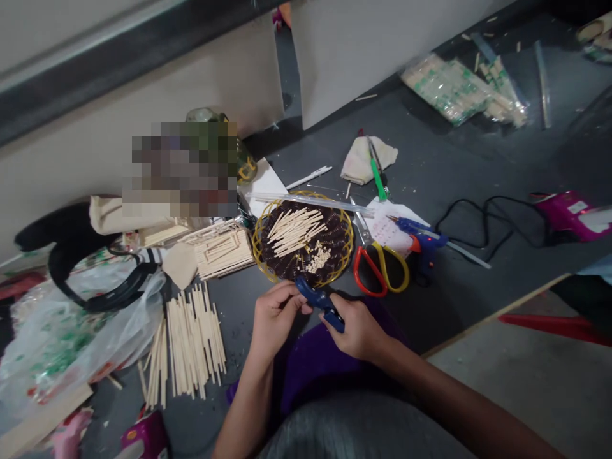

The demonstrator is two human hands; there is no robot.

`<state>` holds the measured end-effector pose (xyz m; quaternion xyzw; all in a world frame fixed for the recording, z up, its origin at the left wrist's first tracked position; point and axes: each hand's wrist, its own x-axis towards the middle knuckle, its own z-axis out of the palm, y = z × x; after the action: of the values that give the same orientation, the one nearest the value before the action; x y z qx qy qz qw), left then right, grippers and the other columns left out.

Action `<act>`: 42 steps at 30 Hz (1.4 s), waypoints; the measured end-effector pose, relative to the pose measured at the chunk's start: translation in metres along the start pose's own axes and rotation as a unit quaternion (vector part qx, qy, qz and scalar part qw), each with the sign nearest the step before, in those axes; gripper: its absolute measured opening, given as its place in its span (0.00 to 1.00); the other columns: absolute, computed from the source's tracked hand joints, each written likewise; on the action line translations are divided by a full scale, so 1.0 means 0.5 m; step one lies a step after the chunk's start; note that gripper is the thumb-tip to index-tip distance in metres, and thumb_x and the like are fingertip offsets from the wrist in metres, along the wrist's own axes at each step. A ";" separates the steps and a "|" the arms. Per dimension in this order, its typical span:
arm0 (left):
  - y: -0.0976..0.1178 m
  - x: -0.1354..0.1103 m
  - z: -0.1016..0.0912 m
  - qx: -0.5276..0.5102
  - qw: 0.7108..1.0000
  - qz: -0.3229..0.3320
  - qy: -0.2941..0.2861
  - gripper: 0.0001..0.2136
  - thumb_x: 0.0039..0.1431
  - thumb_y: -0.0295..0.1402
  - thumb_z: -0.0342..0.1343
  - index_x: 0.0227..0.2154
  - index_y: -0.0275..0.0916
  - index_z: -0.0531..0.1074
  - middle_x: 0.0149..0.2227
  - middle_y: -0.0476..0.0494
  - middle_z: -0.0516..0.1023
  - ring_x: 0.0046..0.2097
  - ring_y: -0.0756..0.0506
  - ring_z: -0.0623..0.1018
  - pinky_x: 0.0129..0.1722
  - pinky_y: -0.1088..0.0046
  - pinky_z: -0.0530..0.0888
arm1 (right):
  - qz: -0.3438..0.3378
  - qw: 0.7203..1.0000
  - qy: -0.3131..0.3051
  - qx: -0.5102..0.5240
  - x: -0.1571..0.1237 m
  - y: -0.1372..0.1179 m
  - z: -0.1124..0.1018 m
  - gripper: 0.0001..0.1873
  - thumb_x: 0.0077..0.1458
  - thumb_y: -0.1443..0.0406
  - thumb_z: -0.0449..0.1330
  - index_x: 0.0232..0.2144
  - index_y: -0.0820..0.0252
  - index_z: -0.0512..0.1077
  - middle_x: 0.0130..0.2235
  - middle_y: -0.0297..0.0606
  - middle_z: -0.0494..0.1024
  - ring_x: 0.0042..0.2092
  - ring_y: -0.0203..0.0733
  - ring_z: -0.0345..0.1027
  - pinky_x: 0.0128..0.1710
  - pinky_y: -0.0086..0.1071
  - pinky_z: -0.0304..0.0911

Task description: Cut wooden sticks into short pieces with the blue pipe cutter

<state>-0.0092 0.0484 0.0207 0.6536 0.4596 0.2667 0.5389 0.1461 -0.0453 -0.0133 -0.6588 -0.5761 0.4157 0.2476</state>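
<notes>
My right hand (pixel 356 328) is closed round the handles of a blue cutter (pixel 319 299), whose head points up-left toward my left hand. My left hand (pixel 275 312) is pinched just beside the cutter's head; what its fingers hold is too small to make out. Both hands hover at the near edge of a round yellow-rimmed basket (pixel 268 268) that holds cut wooden sticks (pixel 294 231) and a small heap of short stick pieces (pixel 319 256).
Long wooden sticks (pixel 191 344) lie in a pile to the left. Red-and-yellow scissors (pixel 380 268) and a blue glue gun (pixel 423 242) with a black cord lie right of the basket. A stick frame (pixel 222 248), plastic bags and a cloth surround them.
</notes>
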 end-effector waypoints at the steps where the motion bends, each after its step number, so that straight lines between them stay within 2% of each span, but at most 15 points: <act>1: -0.001 0.001 0.001 -0.006 1.000 -0.005 -0.001 0.11 0.57 0.29 0.58 0.20 0.39 0.77 0.22 0.47 0.76 0.27 0.49 0.75 0.29 0.76 0.71 | -0.001 1.000 0.001 0.003 0.000 0.001 0.001 0.07 0.49 0.69 0.56 0.30 0.55 0.61 0.25 0.34 0.73 0.26 0.42 0.69 0.28 0.30 0.60; 15: -0.005 -0.003 0.010 -0.036 0.999 -0.011 0.010 0.10 0.57 0.30 0.59 0.21 0.39 0.77 0.22 0.48 0.76 0.28 0.49 0.75 0.31 0.75 0.71 | -0.006 0.999 0.032 0.004 -0.003 0.002 0.009 0.07 0.49 0.71 0.56 0.31 0.55 0.62 0.27 0.36 0.74 0.28 0.42 0.70 0.30 0.30 0.61; 23: -0.013 -0.014 0.006 -0.043 0.998 0.006 0.038 0.08 0.56 0.31 0.60 0.22 0.39 0.77 0.21 0.49 0.76 0.27 0.49 0.74 0.31 0.75 0.70 | 0.001 0.986 0.027 -0.162 0.004 -0.009 0.001 0.05 0.48 0.68 0.58 0.30 0.57 0.65 0.28 0.39 0.79 0.28 0.44 0.73 0.28 0.31 0.56; 30: -0.033 -0.006 0.010 -0.080 0.995 -0.023 0.054 0.07 0.55 0.32 0.61 0.23 0.38 0.78 0.21 0.49 0.76 0.25 0.50 0.75 0.29 0.76 0.72 | 0.002 0.991 0.012 -0.130 0.016 -0.009 0.004 0.04 0.50 0.68 0.57 0.31 0.58 0.64 0.28 0.39 0.79 0.29 0.44 0.74 0.28 0.30 0.56; 42: -0.033 -0.009 0.013 -0.084 0.994 -0.003 0.065 0.06 0.54 0.29 0.61 0.23 0.38 0.79 0.21 0.49 0.77 0.26 0.50 0.75 0.29 0.77 0.72 | -0.034 0.993 0.037 -0.111 0.016 0.006 0.012 0.05 0.48 0.68 0.56 0.29 0.56 0.62 0.26 0.37 0.77 0.26 0.42 0.72 0.27 0.29 0.55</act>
<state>-0.0106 0.0414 0.0040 0.5863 0.4717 0.3448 0.5611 0.1427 -0.0393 -0.0208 -0.6771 -0.6314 0.3159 0.2077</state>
